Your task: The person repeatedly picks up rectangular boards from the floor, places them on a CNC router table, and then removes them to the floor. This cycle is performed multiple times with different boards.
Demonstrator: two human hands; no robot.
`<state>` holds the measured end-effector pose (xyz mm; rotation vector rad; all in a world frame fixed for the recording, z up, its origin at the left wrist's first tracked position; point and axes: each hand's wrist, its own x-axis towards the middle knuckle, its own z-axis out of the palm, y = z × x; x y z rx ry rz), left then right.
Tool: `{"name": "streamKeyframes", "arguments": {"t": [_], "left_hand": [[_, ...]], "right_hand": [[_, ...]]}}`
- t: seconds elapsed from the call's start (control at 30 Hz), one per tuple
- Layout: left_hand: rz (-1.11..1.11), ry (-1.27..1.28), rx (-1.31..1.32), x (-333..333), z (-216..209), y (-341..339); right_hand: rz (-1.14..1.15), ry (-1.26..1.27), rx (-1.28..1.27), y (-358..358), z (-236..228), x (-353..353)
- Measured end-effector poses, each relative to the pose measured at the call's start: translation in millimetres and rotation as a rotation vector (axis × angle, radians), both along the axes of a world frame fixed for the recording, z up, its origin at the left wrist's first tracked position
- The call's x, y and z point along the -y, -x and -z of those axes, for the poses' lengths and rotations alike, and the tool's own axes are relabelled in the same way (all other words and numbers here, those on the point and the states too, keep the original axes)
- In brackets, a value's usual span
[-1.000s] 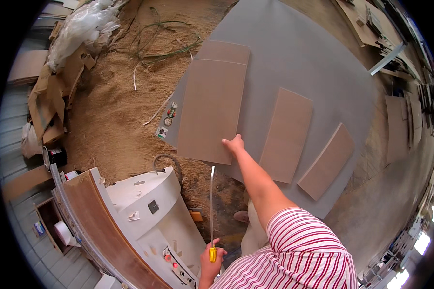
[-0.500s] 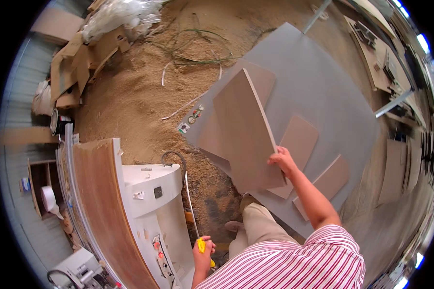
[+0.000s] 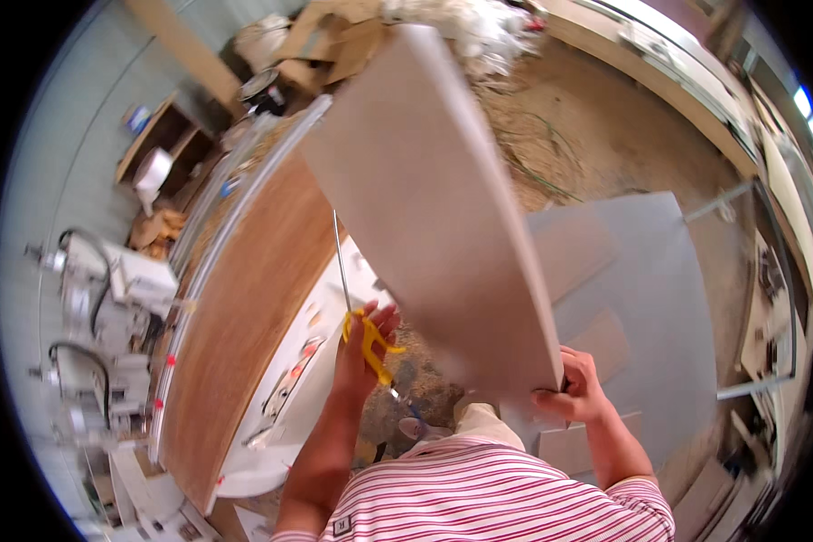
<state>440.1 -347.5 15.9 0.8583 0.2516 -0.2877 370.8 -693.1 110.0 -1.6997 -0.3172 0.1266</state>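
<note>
My right hand point(image 3: 576, 387) grips the lower right corner of a large beige-grey board point(image 3: 425, 199), which is raised and tilted in front of me. The board is slightly blurred by motion. In my left hand point(image 3: 367, 341) is a yellow air blow gun point(image 3: 378, 347) with a long thin metal nozzle pointing up and away, and its tip lies close to the board's left edge. My fingers are wrapped round its handle. Below the board's right side is a grey table point(image 3: 664, 298) with several smaller beige boards point(image 3: 596, 348) lying on it.
On the left runs a machine with a long brown wooden top point(image 3: 244, 325) and a white body with a control panel point(image 3: 285, 390). White machine units point(image 3: 126, 271) stand farther left. Sawdust, green strapping point(image 3: 551, 144) and clear plastic point(image 3: 479, 36) lie on the floor beyond.
The board has moved left and up, away from over the grey table toward the machine. My left hand has raised the blow gun beside it. The view has turned left.
</note>
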Motion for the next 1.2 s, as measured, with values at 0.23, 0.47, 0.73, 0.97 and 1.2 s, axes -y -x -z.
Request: {"name": "streamKeyframes", "arguments": {"t": [0.23, 0.47, 0.73, 0.97, 1.2], "left_hand": [[-0.398, 0.319, -0.073, -92, -49, 91], [-0.610, 0.428, -0.009, -174, -26, 196], [-0.837, 0.457, 0.071, -266, 1, 257], [-1.188, -0.130, 0.196, -384, 33, 319], [-1.194, 0.196, 0.049, -398, 17, 326]], "right_hand": [[-0.473, 0.632, 0.940, 23, -63, -122], [-0.730, 0.701, 1.219, 38, -65, -215], [-0.740, 0.570, 1.189, 25, -28, -327], [-0.770, 0.636, 1.319, -33, 13, -425], [-0.871, 0.780, 1.173, -118, 113, -486]]}}
